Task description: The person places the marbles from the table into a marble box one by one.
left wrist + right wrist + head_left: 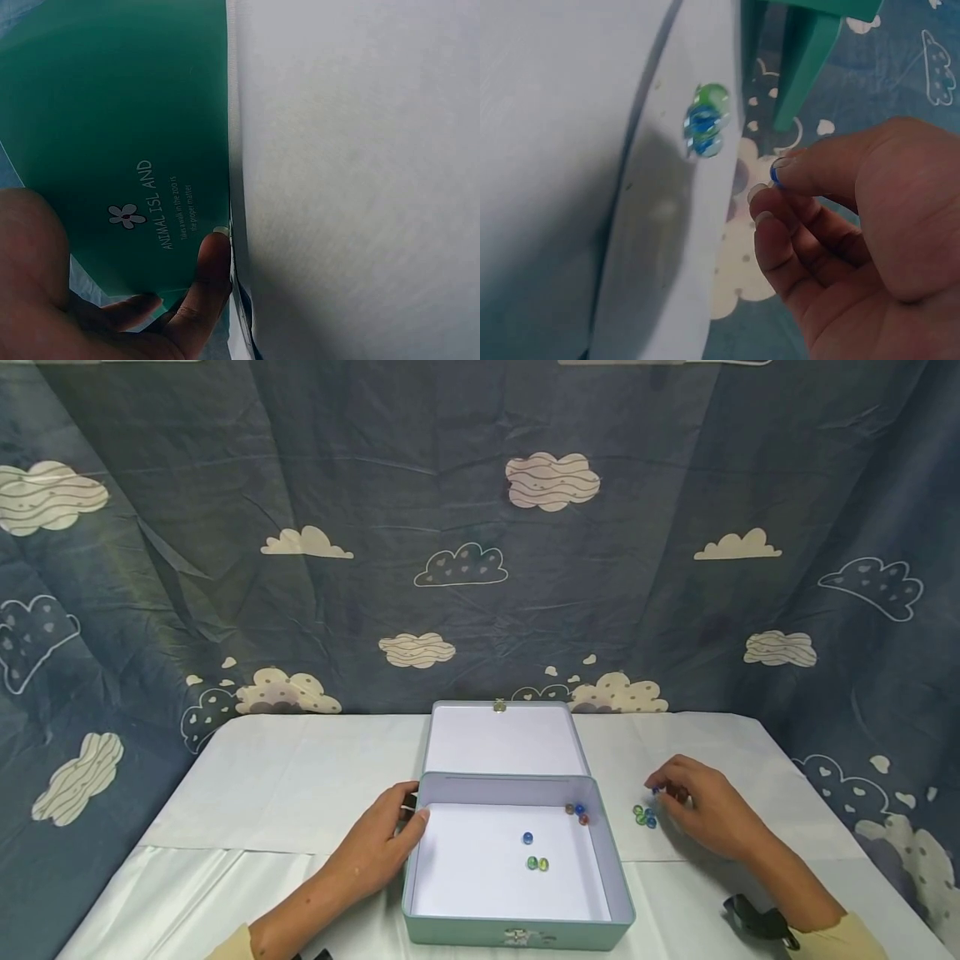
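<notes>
One blue marble (775, 175), pinched in the right hand (705, 803) as suits its smallness, near loose marbles (641, 819) on the worktop (300, 777); one green tin (450, 932), six marbles (532, 863) inside, is apparently steadied by the left hand (378, 843), grip spread.

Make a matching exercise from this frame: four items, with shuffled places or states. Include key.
Items:
1. Left hand
2. Right hand
3. Cluster of green and blue round glass marbles
4. Pale-lined rectangular lid

Places or states:
A. Lying on the white cloth, outside the green rectangular box
B. Open, at the box's far side
C. Touching the box's left side
D. Pinching a small blue glass marble

Pairs: 1-C, 2-D, 3-A, 4-B
</notes>
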Tool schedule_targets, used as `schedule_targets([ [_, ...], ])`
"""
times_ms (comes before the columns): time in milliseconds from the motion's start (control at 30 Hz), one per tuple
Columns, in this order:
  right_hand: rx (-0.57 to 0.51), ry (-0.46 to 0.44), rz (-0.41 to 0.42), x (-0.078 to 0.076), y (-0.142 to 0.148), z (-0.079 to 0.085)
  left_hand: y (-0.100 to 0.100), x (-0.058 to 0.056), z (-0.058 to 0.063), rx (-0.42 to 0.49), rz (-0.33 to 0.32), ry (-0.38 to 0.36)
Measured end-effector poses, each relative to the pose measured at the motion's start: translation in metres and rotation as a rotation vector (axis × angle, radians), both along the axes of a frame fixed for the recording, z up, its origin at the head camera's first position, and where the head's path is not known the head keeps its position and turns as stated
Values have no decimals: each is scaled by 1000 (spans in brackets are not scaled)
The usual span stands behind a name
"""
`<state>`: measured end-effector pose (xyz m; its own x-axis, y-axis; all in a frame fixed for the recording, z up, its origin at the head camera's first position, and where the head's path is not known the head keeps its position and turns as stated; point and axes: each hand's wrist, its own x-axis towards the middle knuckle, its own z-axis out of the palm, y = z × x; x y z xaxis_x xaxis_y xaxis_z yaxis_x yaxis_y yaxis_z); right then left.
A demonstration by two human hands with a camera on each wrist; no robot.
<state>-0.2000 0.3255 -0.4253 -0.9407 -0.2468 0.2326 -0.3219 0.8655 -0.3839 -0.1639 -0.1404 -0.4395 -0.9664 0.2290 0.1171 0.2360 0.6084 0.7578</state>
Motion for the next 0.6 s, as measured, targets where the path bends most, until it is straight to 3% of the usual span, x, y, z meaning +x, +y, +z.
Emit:
schedule_targets([
  [600, -59, 128, 111, 20, -31, 25, 0, 0, 1, 1, 0, -8],
])
